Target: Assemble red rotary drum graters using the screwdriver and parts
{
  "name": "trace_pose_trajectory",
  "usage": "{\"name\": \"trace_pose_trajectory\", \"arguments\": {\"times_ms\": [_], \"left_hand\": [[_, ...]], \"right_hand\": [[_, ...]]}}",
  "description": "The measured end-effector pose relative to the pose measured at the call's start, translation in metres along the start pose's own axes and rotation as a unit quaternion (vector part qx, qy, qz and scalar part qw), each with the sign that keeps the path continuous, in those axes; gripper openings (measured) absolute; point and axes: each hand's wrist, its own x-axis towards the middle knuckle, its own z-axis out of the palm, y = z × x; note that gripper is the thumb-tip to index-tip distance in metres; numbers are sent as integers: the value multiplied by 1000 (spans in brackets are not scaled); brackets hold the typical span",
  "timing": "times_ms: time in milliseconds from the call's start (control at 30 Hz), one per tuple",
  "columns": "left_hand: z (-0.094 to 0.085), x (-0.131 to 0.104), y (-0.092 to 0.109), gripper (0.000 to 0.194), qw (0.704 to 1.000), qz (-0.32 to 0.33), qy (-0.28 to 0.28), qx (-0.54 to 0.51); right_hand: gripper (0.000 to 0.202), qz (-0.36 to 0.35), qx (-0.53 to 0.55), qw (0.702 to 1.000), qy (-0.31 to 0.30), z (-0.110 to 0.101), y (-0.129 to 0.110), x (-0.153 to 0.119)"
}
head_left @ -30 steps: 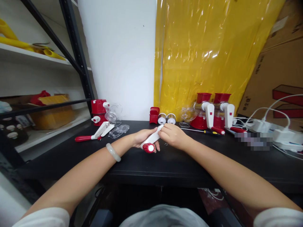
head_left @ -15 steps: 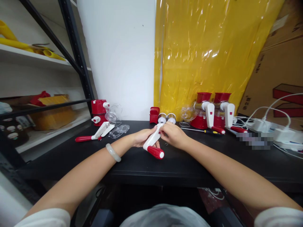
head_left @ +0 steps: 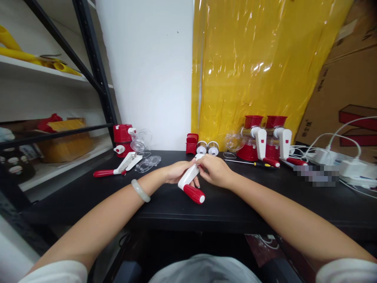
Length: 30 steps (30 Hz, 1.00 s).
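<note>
Between my hands, above the black table (head_left: 165, 206), is a white crank handle (head_left: 188, 177) with a red grip that points toward me. My left hand (head_left: 177, 171) closes around its far part from the left and below. From the right, my right hand (head_left: 216, 169) has its fingers bent against the same white arm near its far end; whether they pinch a small part there is hidden. Just beyond stand two metal drums (head_left: 202, 147) with white rims and a red plastic part (head_left: 192, 144).
Two assembled red-and-white rotary graters (head_left: 250, 145) stand at the back right, with a screwdriver (head_left: 241, 162) before them. Back left are a red grater body (head_left: 123, 139), another crank handle (head_left: 118, 169) and clear plastic parts (head_left: 148, 163). White chargers and cables (head_left: 350, 161) lie far right.
The crank handle's red grip has dipped slightly toward me. My right fingers have shifted a little on the far end of the white arm, covering more of it.
</note>
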Motion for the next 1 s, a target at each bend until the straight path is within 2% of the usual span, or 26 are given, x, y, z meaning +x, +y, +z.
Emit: {"name": "trace_pose_trajectory", "arguments": {"times_ms": [167,433,667,1000], "left_hand": [[-1,1,-1,61,1000,4,8,3],[0,1,0,63,1000,1,4,13],[0,2,-1,62,1000,6,16,10],[4,0,1,65,998,14,29,46]], "right_hand": [[15,-6,-7,1000,-29,-1,0,1],[20,-15,-6,1000,-14,0,1,-2],[21,-25,-74,997,0,5,4,-4],[29,-40,26,999,-19,-3,0,-3]]}}
